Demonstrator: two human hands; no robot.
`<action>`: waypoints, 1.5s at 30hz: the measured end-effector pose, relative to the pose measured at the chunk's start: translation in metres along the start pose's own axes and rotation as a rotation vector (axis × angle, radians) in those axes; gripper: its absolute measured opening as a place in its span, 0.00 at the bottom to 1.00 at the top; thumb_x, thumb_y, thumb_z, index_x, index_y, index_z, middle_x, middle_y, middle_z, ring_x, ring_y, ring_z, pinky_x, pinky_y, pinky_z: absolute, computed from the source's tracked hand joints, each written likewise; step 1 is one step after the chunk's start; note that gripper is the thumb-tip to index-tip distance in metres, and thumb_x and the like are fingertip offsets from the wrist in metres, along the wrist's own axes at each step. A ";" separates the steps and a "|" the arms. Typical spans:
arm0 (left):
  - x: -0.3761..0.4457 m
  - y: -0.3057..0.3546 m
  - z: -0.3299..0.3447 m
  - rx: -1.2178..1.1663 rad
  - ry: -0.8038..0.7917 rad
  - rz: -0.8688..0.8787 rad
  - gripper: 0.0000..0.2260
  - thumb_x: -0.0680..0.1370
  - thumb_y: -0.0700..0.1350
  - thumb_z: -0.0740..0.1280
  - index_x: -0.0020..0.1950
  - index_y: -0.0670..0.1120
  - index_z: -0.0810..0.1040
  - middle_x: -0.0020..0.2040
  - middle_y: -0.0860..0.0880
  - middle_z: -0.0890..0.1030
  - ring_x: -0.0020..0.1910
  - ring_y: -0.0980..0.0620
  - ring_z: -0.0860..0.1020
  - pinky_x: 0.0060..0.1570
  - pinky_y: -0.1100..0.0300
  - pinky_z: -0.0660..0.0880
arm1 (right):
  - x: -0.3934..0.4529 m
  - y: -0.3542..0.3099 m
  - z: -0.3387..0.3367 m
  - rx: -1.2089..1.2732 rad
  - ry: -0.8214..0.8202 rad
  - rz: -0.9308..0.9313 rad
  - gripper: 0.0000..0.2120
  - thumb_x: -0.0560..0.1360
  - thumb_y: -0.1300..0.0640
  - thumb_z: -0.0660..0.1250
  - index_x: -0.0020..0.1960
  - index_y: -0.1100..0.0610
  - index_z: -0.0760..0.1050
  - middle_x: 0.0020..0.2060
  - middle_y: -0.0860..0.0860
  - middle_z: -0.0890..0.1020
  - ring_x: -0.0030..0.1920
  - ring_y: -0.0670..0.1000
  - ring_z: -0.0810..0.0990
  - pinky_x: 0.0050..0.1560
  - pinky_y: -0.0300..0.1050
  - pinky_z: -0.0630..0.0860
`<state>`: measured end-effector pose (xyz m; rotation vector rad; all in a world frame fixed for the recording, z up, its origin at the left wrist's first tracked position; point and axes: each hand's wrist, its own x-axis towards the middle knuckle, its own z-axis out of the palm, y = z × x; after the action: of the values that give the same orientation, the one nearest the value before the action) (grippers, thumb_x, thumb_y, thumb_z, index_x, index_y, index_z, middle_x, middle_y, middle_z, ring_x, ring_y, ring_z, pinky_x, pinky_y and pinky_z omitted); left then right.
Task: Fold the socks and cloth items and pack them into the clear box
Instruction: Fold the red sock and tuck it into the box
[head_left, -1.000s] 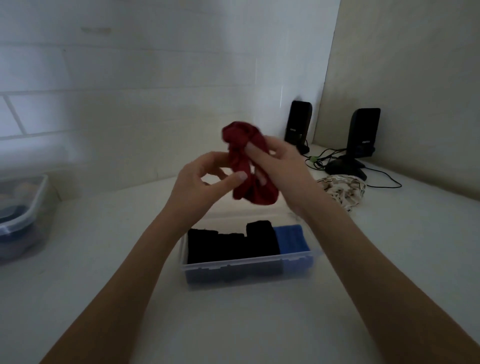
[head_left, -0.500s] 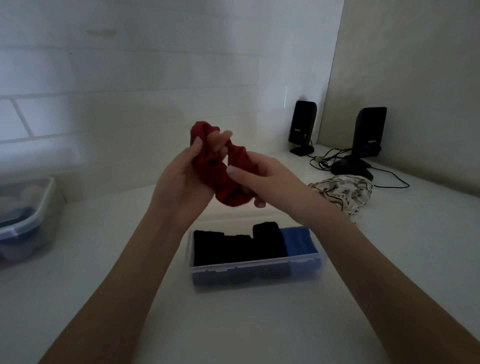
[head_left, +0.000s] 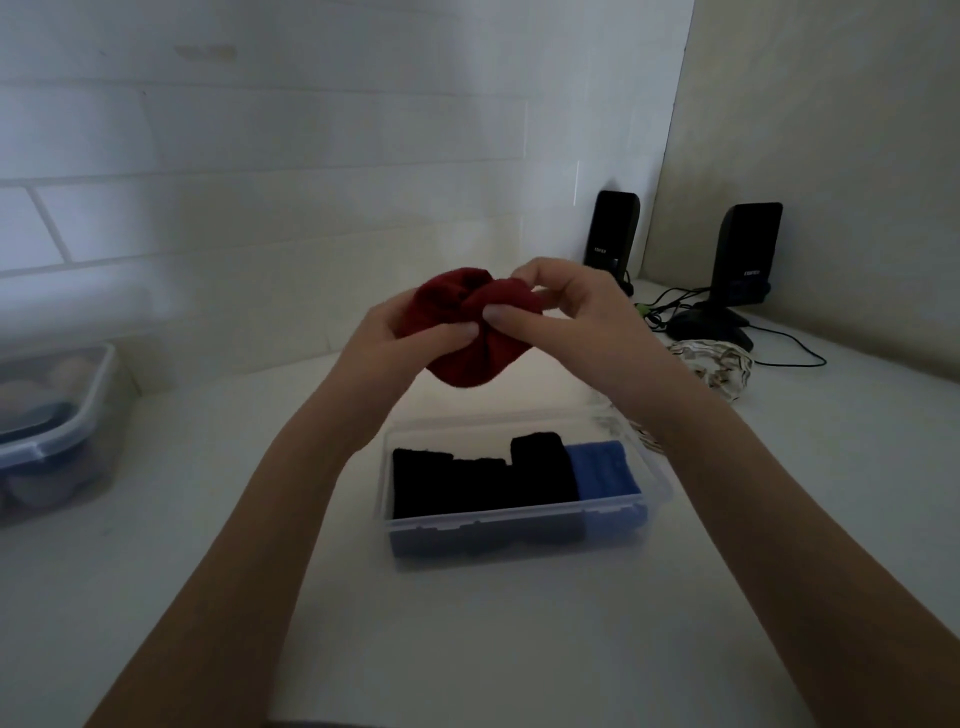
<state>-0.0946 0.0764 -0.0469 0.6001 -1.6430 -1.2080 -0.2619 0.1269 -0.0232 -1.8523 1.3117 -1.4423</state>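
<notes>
While both of our hands work above the desk (head_left: 467, 649), we hold a bunched dark red sock (head_left: 467, 332) in the air, just past the far rim of the clear box (head_left: 519, 525). Our left hand (head_left: 400, 343) wraps the sock from nine o'clock, its thumb pressed across the front of the bundle and its fingers curled out of sight behind the cloth. Our right hand (head_left: 576, 312) comes in from three o'clock; its thumb tip meets the left thumb on the red fabric, and its fingers (head_left: 524, 275) are curled narrowly over the top edge, pinching the cloth.

The clear box sits open on the desk at six o'clock of the sock, between our forearms. Inside it, folded black socks (head_left: 483, 480) fill the left and middle along the near wall, with one black roll standing a little taller than the others. A folded blue cloth (head_left: 602, 467) is tucked in touching them at the three o'clock end.

At three o'clock of the hands, a crumpled patterned cloth (head_left: 719, 364) lies on the desk, partly hidden behind our right forearm. Past it, at two o'clock, two black speakers (head_left: 748, 249) stand upright in the corner with dark cables (head_left: 779, 343) trailing across the surface. At nine o'clock, near the frame's edge, a second lidded plastic container (head_left: 52, 431) rests on the desk, its contents blurred.
</notes>
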 end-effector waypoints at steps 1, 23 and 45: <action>-0.001 0.000 0.002 -0.026 -0.040 -0.046 0.14 0.64 0.42 0.69 0.48 0.53 0.83 0.46 0.50 0.84 0.49 0.52 0.81 0.54 0.59 0.76 | -0.001 0.000 -0.001 0.069 -0.029 0.052 0.07 0.71 0.59 0.72 0.46 0.60 0.77 0.43 0.51 0.83 0.43 0.48 0.82 0.51 0.39 0.78; -0.067 0.016 0.000 0.800 -0.057 0.115 0.09 0.70 0.45 0.73 0.48 0.55 0.80 0.45 0.60 0.82 0.46 0.60 0.79 0.47 0.72 0.72 | -0.040 0.000 0.017 -0.366 -0.162 0.170 0.05 0.67 0.52 0.76 0.36 0.52 0.82 0.31 0.46 0.83 0.34 0.44 0.81 0.39 0.35 0.78; -0.075 0.041 0.009 1.300 -0.307 -0.166 0.10 0.73 0.46 0.69 0.53 0.49 0.83 0.47 0.48 0.84 0.45 0.49 0.80 0.51 0.55 0.77 | -0.051 -0.001 0.025 -0.608 -0.427 0.107 0.10 0.73 0.54 0.70 0.52 0.53 0.83 0.45 0.48 0.85 0.42 0.43 0.80 0.43 0.28 0.73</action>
<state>-0.0661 0.1576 -0.0410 1.3826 -2.5968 -0.1602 -0.2384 0.1673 -0.0560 -2.2449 1.6958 -0.5599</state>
